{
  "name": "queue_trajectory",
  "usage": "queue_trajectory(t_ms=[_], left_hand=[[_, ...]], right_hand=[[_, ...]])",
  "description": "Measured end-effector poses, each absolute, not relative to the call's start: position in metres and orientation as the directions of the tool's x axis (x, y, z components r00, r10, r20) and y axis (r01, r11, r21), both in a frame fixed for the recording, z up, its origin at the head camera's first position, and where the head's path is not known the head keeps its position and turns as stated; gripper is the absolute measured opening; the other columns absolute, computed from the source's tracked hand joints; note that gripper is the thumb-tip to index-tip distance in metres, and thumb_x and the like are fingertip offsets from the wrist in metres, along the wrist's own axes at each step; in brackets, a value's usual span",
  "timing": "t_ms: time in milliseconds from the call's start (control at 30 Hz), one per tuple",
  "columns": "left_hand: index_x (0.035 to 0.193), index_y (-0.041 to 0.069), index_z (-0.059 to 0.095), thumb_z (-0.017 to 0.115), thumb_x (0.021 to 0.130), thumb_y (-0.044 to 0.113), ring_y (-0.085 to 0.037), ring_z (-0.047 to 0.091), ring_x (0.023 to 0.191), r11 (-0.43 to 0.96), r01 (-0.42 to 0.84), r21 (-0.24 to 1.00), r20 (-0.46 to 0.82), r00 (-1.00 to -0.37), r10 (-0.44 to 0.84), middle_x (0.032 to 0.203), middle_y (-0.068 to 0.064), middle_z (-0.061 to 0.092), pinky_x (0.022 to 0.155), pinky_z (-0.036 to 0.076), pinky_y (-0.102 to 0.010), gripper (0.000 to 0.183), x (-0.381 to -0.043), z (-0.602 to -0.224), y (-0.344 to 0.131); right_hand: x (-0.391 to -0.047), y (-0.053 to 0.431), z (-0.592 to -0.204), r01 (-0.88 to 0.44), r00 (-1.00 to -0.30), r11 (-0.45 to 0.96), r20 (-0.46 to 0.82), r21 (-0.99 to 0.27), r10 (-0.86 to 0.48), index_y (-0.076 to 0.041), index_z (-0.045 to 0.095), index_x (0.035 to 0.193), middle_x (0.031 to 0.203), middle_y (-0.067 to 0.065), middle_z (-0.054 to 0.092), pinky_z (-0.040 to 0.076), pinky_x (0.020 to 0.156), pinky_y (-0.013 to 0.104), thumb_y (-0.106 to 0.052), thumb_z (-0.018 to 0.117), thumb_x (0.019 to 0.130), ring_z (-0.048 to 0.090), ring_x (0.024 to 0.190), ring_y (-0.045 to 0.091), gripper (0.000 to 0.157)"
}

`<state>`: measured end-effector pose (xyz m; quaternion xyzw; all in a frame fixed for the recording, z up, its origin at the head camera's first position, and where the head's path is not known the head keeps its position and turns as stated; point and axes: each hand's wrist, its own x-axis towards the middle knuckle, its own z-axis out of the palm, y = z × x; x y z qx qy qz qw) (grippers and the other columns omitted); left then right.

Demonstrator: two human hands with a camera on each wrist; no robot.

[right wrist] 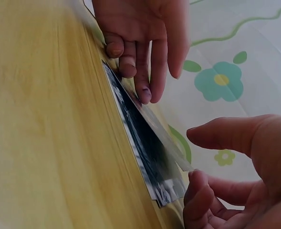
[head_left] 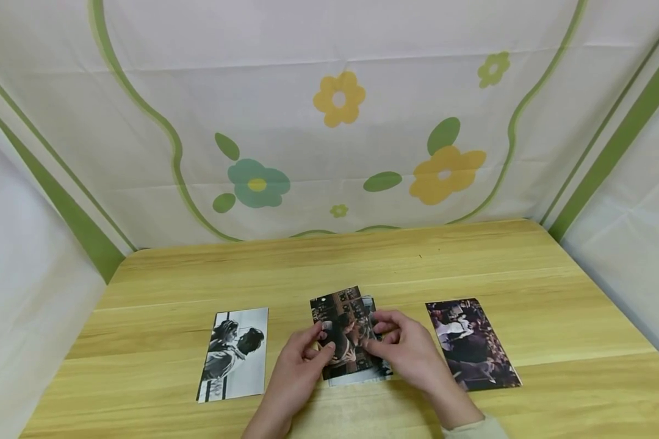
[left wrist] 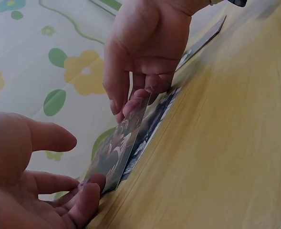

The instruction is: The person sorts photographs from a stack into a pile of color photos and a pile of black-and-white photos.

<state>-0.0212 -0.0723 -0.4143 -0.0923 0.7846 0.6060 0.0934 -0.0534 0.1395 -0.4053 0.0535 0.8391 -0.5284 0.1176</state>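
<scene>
A dark-toned colour photo (head_left: 337,326) is held between both hands at the middle of the table, tilted above another photo print (head_left: 357,378) that lies beneath it. My left hand (head_left: 299,363) has its curled fingertips at the upper photo's left edge. At the opposite edge, the right hand (head_left: 409,350) holds it with curled fingers. Both wrist views show the thumbs standing off from the fingers. A wedge-shaped gap separates the two prints in the right wrist view, wider toward the right hand (right wrist: 235,176). Fingertips partly hide the edges.
On the left lies a black-and-white photo (head_left: 241,347) of two people. To the right is a dark colour photo (head_left: 467,338), its near left edge behind the right forearm. A white cloth (head_left: 302,146) with printed flowers rises behind the wooden table (head_left: 159,286).
</scene>
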Motion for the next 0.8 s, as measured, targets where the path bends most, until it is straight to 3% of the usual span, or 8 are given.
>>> queue_trajectory(t_ms=[100, 267, 533, 667, 800], left_hand=[[0.157, -0.004, 0.049, 0.076, 0.099, 0.023, -0.015, 0.051, 0.091, 0.272, -0.234, 0.933, -0.231, -0.972, -0.045, 0.123, -0.011, 0.059, 0.071, 0.042, -0.021, 0.07, -0.022, -0.416, -0.069], [0.158, -0.011, 0.042, 0.079, 0.095, 0.019, -0.015, 0.051, 0.089, 0.316, -0.209, 0.925, -0.189, -0.978, -0.092, 0.117, -0.012, 0.054, 0.07, 0.042, -0.021, 0.079, -0.022, -0.416, -0.063], [0.166, 0.001, 0.033, 0.08, 0.093, 0.02, -0.016, 0.062, 0.095, 0.277, -0.258, 0.926, -0.218, -0.961, -0.169, 0.155, -0.022, 0.042, 0.072, 0.052, -0.025, 0.089, -0.016, -0.413, -0.06], [0.168, 0.003, 0.029, 0.079, 0.095, 0.018, -0.016, 0.064, 0.095, 0.252, -0.267, 0.93, -0.222, -0.956, -0.194, 0.162, -0.025, 0.039, 0.072, 0.055, -0.027, 0.09, -0.015, -0.408, -0.059], [0.171, 0.002, 0.019, 0.075, 0.098, 0.015, -0.017, 0.066, 0.085, 0.137, -0.285, 0.949, -0.26, -0.949, -0.177, 0.168, -0.028, 0.036, 0.067, 0.056, -0.028, 0.093, -0.015, -0.403, -0.057]], right_hand=[[-0.053, 0.138, -0.405, 0.21, -0.967, 0.428, -0.251, -0.879, -0.041, -0.009, 0.069, 0.138, 0.118, 0.005, 0.072, 0.052, 0.072, 0.027, -0.017, 0.09, 0.083, 0.061, 0.092, 0.017, 0.059], [-0.052, 0.136, -0.405, 0.205, -0.968, 0.41, -0.247, -0.889, -0.052, -0.008, 0.068, 0.138, 0.12, 0.006, 0.072, 0.051, 0.069, 0.026, -0.014, 0.091, 0.081, 0.059, 0.092, 0.017, 0.061], [-0.051, 0.136, -0.405, 0.215, -0.965, 0.401, -0.258, -0.89, -0.055, -0.008, 0.068, 0.139, 0.126, 0.005, 0.074, 0.052, 0.067, 0.026, -0.016, 0.092, 0.08, 0.061, 0.09, 0.017, 0.064], [-0.051, 0.136, -0.404, 0.211, -0.965, 0.399, -0.255, -0.892, -0.059, -0.008, 0.068, 0.139, 0.126, 0.004, 0.074, 0.053, 0.068, 0.027, -0.018, 0.091, 0.082, 0.063, 0.091, 0.016, 0.063], [-0.052, 0.136, -0.404, 0.191, -0.97, 0.392, -0.235, -0.9, -0.066, -0.005, 0.067, 0.139, 0.127, 0.005, 0.074, 0.053, 0.068, 0.026, -0.018, 0.091, 0.082, 0.063, 0.091, 0.016, 0.063]])
